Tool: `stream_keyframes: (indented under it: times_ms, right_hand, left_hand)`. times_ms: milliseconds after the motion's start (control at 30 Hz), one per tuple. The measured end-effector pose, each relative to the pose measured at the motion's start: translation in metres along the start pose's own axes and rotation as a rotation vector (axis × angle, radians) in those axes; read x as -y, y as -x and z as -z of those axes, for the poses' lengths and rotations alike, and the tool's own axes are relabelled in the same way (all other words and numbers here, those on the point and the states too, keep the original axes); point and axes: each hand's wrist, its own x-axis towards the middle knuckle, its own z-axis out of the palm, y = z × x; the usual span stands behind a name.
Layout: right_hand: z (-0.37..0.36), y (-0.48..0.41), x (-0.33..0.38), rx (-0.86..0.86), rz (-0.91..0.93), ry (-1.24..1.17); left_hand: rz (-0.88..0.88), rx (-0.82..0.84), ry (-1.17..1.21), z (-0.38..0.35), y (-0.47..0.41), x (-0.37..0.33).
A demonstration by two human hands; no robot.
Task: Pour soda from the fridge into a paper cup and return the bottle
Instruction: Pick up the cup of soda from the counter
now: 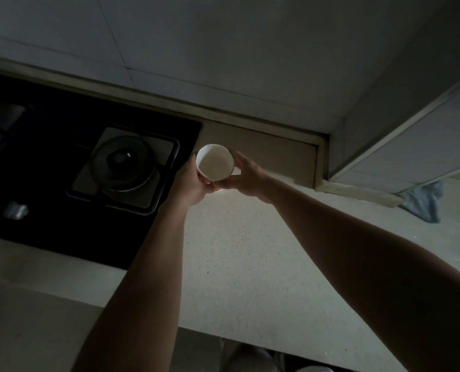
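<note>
Both hands, the left hand (189, 181) and right hand (246, 174), grasp the paper cup (214, 162) above the table (250, 251) beside the stove (89, 167); light and crushable, it wants gentle side holds.

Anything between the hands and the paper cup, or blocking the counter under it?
Nothing visible. Left hand and right hand already grip the paper cup from either side. Nearest things on the counter: hob to its left, cloth far right.
</note>
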Motion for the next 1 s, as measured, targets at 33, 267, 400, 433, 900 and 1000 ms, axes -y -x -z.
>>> stream_keyframes:
  times_ms: [33,267,400,433,900,1000]
  right_hand:
    - [-0.001,-0.002,-0.001,0.003,0.002,-0.006]
    - [-0.003,-0.003,-0.003,-0.022,0.025,0.026]
    - [-0.003,0.008,-0.005,-0.067,-0.009,0.188]
    - [-0.001,0.013,-0.006,-0.08,-0.026,0.247]
    - [0.099,0.139,-0.083,-0.322,-0.012,0.379]
    - [0.134,0.175,-0.12,-0.376,-0.052,0.355]
  left_hand:
    - [-0.002,-0.007,-0.003,-0.003,-0.006,0.01]
    - [-0.027,0.018,-0.126,0.002,0.004,-0.001]
    - [0.027,-0.047,-0.212,-0.001,0.018,-0.001]
    - [0.079,-0.069,-0.247,-0.003,0.024,0.0]
    - [-0.042,0.193,-0.733,-0.096,0.089,-0.075]
    - [-0.147,0.212,-0.857,-0.135,0.098,-0.111]
